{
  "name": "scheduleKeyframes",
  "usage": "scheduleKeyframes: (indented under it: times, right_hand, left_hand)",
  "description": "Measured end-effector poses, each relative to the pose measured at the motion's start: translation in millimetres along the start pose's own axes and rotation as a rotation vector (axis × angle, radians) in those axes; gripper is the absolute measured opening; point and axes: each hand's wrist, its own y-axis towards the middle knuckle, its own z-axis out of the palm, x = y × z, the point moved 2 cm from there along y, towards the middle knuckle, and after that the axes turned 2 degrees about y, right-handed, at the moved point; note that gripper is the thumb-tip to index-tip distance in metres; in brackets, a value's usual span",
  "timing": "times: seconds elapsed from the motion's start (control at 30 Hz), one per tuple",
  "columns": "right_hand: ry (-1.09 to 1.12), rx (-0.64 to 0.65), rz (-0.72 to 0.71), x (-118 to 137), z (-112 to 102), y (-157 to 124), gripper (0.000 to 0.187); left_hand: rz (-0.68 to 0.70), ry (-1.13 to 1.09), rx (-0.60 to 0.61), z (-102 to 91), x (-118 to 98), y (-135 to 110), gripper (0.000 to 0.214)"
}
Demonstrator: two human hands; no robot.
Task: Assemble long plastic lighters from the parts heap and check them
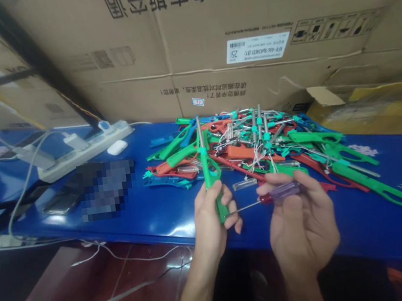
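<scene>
My left hand (210, 218) is closed round the handle of a green long-nosed lighter (209, 169), which stands upright with its metal tube pointing up. My right hand (301, 221) grips a small screwdriver (278, 192) with a clear purple and red handle. Its thin shaft points left and its tip meets the green lighter's handle by my left fingers. Both hands hover over the front edge of a blue table (157, 215). Behind them lies a pile of green, red and blue lighters (259, 143).
A white power strip (85, 148) with plugs and cables, a white earbud case (117, 147) and a phone (61, 201) lie on the table's left. Big cardboard boxes (209, 41) wall off the back. A small clear part (244, 183) rests near the pile.
</scene>
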Motion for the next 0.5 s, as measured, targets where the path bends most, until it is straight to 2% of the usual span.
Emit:
scheduleKeyframes:
  times: [0.1,0.17,0.23,0.33,0.5]
  right_hand:
    - [-0.01,-0.103,-0.068,0.0,-2.2,-2.9,0.04]
    - [-0.018,-0.155,-0.124,0.3,-2.5,-4.6,0.031]
    - [0.004,-0.157,-0.117,0.1,-1.4,-3.9,0.021]
    - [0.027,-0.15,-0.058,0.4,-0.7,0.0,0.022]
    - [0.01,-0.221,-0.141,1.1,-3.6,1.7,0.027]
  left_hand:
    - [0.008,0.017,0.005,0.3,0.4,0.8,0.037]
    - [0.01,0.031,0.008,0.5,1.0,1.2,0.035]
    - [0.008,0.038,0.011,0.7,1.4,1.2,0.033]
    - [0.007,0.058,0.023,0.8,1.8,0.5,0.031]
    - [-0.001,0.132,0.075,0.4,3.6,0.1,0.03]
